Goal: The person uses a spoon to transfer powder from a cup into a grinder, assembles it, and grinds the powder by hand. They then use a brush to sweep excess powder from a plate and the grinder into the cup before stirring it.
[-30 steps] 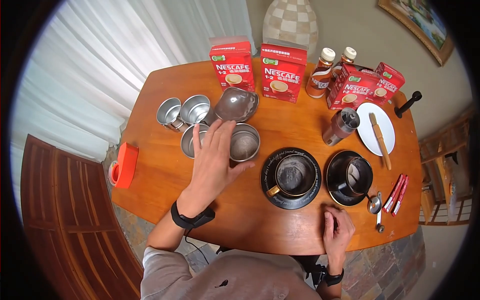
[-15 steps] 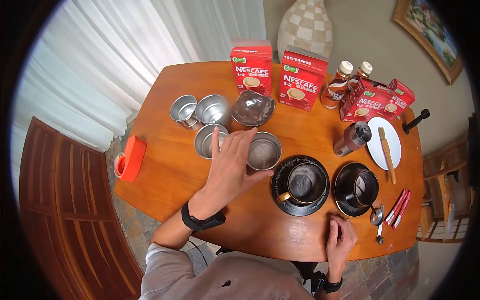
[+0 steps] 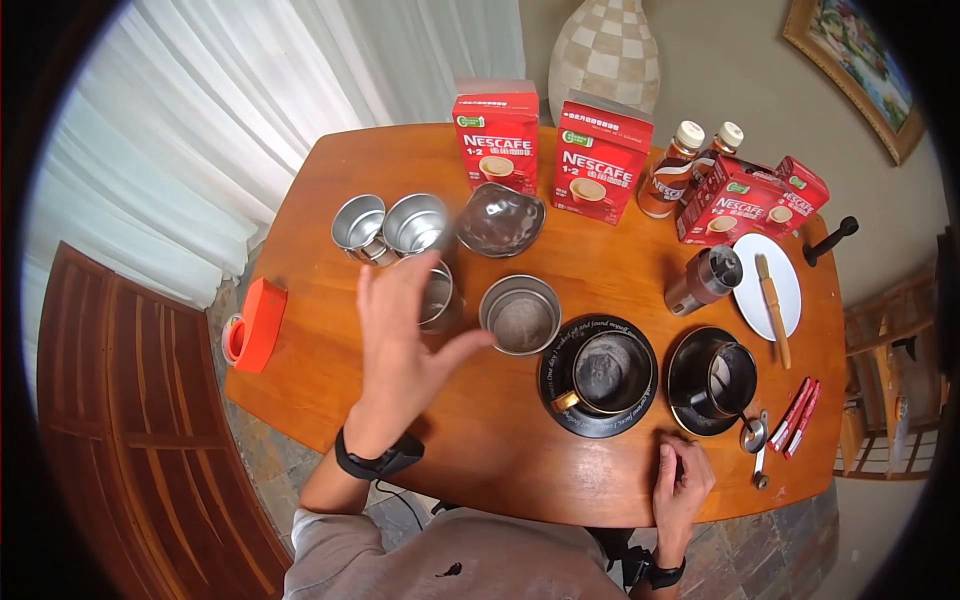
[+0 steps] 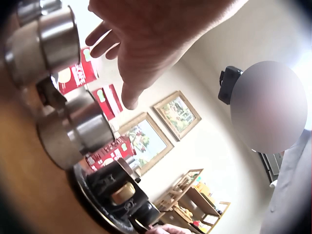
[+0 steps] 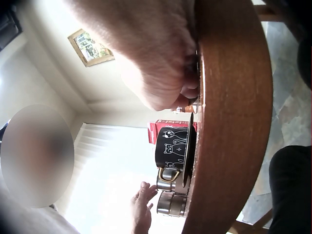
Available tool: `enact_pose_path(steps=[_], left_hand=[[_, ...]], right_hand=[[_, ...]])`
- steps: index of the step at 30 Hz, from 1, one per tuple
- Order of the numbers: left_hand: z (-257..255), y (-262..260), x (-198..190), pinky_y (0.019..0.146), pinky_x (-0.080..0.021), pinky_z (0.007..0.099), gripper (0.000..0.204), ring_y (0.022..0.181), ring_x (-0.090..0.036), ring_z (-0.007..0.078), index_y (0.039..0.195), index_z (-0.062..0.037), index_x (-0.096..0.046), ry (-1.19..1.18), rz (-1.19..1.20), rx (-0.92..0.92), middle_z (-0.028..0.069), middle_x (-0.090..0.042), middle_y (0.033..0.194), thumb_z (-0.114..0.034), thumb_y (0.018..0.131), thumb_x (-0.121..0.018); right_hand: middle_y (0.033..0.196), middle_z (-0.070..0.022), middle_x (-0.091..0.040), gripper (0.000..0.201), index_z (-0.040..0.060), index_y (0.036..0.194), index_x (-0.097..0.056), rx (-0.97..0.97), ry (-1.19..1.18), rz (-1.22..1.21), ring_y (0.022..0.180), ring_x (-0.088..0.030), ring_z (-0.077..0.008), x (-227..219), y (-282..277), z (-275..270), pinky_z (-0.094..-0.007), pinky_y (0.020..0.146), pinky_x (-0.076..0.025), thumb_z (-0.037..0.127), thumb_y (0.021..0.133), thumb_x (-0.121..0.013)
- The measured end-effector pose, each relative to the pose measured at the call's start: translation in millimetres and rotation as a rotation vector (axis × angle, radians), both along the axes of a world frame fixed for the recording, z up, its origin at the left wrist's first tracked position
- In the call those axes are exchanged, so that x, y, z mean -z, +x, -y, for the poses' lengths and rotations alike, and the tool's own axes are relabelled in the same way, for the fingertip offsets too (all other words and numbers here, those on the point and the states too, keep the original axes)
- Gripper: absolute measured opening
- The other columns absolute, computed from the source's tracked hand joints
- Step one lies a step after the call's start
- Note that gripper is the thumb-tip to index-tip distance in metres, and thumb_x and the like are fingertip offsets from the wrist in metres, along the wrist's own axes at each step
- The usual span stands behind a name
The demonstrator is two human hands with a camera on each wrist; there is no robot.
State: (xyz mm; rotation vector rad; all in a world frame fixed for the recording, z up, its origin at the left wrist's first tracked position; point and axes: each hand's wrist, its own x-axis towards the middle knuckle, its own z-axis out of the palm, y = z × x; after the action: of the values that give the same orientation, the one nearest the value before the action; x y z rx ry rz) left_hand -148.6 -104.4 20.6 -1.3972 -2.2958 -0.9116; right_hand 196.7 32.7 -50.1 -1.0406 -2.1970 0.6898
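My left hand (image 3: pixel 395 335) hovers over the left half of the table with thumb and fingers spread, holding nothing. Its thumb points toward a steel cup (image 3: pixel 520 315), which stands by itself in front of the saucers. Fingers partly cover a second steel cup (image 3: pixel 437 297) behind the hand. In the left wrist view, two steel cups (image 4: pixel 75 129) stand below the palm. My right hand (image 3: pixel 682 480) rests at the table's front edge, fingers loosely curled and holding nothing. Closest to it are a black cup (image 3: pixel 728 378) with a spoon and a gold-handled black cup (image 3: pixel 608 370), each on a saucer.
Two more steel cups (image 3: pixel 415 222) and a dark bowl (image 3: pixel 500 220) stand farther back. Behind are red Nescafe boxes (image 3: pixel 600 160) and bottles (image 3: pixel 670 170). To the right are a grinder (image 3: pixel 703 280), a brush (image 3: pixel 770 300) on a white plate, and red sachets (image 3: pixel 797 418).
My left hand has let go of the front steel cup and drawn left, its thumb and fingers spreading. That cup now stands slightly nearer me. The right hand has stayed in place.
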Motion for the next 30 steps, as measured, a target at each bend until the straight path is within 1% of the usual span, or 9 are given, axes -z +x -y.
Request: enact_pose_path(steps=[2,3,6,7,12,15,18,21,30], left_hand=[[14.6,-11.6,3.2,0.122,-0.029,0.0600,0.098,0.133,-0.054,0.0370,0.149,-0.0021,-0.050,0.008,0.037,-0.135,0.0169,-0.060,0.141,-0.033,0.069,-0.098],[20.1,-14.8,4.6,0.121,-0.034,0.0554,0.100,0.134,-0.053,0.0371,0.150,-0.0008,-0.048,0.021,0.102,-0.183,0.0187,-0.059,0.143,-0.033,0.070,-0.098],[30.2,-17.1,11.2,0.119,-0.039,0.0491,0.102,0.136,-0.051,0.0373,0.152,0.0008,-0.045,0.013,0.274,-0.189,0.0201,-0.056,0.145,-0.029,0.071,-0.098],[30.7,-17.8,13.5,0.118,-0.040,0.0479,0.102,0.136,-0.051,0.0371,0.153,0.0014,-0.044,0.003,0.309,-0.180,0.0203,-0.056,0.146,-0.028,0.071,-0.098],[23.3,-26.6,28.3,0.114,-0.045,0.0434,0.101,0.137,-0.052,0.0332,0.155,0.0028,-0.040,0.023,0.493,-0.116,0.0198,-0.054,0.147,-0.020,0.075,-0.097],[17.9,-37.5,48.8,0.111,-0.049,0.0400,0.099,0.133,-0.058,0.0274,0.154,0.0024,-0.040,0.198,0.807,-0.035,0.0176,-0.057,0.144,-0.017,0.075,-0.097],[13.9,-34.9,48.2,0.109,-0.051,0.0374,0.093,0.129,-0.061,0.0228,0.150,0.0020,-0.043,0.287,0.939,0.052,0.0153,-0.060,0.139,-0.013,0.075,-0.096],[13.2,-35.6,51.4,0.109,-0.051,0.0368,0.089,0.127,-0.062,0.0206,0.147,0.0014,-0.044,0.286,0.935,0.028,0.0133,-0.062,0.136,-0.009,0.075,-0.095],[21.1,-29.4,40.5,0.107,-0.048,0.0434,0.090,0.129,-0.057,0.0352,0.142,-0.0048,-0.051,0.230,0.499,0.018,0.0172,-0.060,0.140,-0.006,0.063,-0.094]], right_hand=[[0.089,-0.0159,-0.073,0.006,-0.0020,0.100,-0.073,-0.002,-0.001,0.002,0.078,-0.069,-0.0335,-0.3,-0.9,-0.4,-0.0402,0.071,-0.053,0.002,0.097,-0.070],[0.089,-0.0160,-0.073,0.006,-0.0022,0.100,-0.073,-0.003,0.005,-0.001,0.078,-0.069,-0.0335,-0.8,-1.5,-0.5,-0.0400,0.071,-0.053,0.002,0.097,-0.070],[0.087,-0.0151,-0.070,0.008,-0.0029,0.100,-0.073,-0.004,0.011,-0.014,0.076,-0.066,-0.0290,0.1,-3.0,-0.9,-0.0364,0.070,-0.051,0.003,0.099,-0.068],[0.087,-0.0147,-0.069,0.009,-0.0032,0.101,-0.074,-0.005,0.011,-0.018,0.076,-0.064,-0.0268,0.5,-3.2,-0.6,-0.0347,0.070,-0.049,0.003,0.100,-0.067],[0.088,-0.0154,-0.069,0.009,-0.0032,0.102,-0.074,0.018,-0.005,-0.010,0.078,-0.065,-0.0270,-0.6,-3.3,1.8,-0.0347,0.071,-0.049,0.003,0.101,-0.067],[0.089,-0.0155,-0.069,0.009,-0.0036,0.103,-0.073,0.025,-0.003,-0.015,0.079,-0.065,-0.0272,1.1,-3.6,2.7,-0.0350,0.072,-0.050,0.003,0.101,-0.067],[0.090,-0.0162,-0.071,0.010,-0.0027,0.104,-0.074,0.030,0.014,-0.010,0.080,-0.068,-0.0303,1.7,-3.5,1.7,-0.0376,0.072,-0.052,0.004,0.100,-0.068],[0.091,-0.0163,-0.071,0.010,-0.0022,0.104,-0.075,0.028,0.018,0.012,0.080,-0.069,-0.0319,2.0,-3.4,1.7,-0.0388,0.072,-0.053,0.005,0.100,-0.068],[0.093,-0.0168,-0.073,0.011,-0.0028,0.105,-0.074,0.037,0.018,0.039,0.082,-0.069,-0.0320,3.2,-7.6,2.1,-0.0394,0.075,-0.054,0.004,0.101,-0.067]])
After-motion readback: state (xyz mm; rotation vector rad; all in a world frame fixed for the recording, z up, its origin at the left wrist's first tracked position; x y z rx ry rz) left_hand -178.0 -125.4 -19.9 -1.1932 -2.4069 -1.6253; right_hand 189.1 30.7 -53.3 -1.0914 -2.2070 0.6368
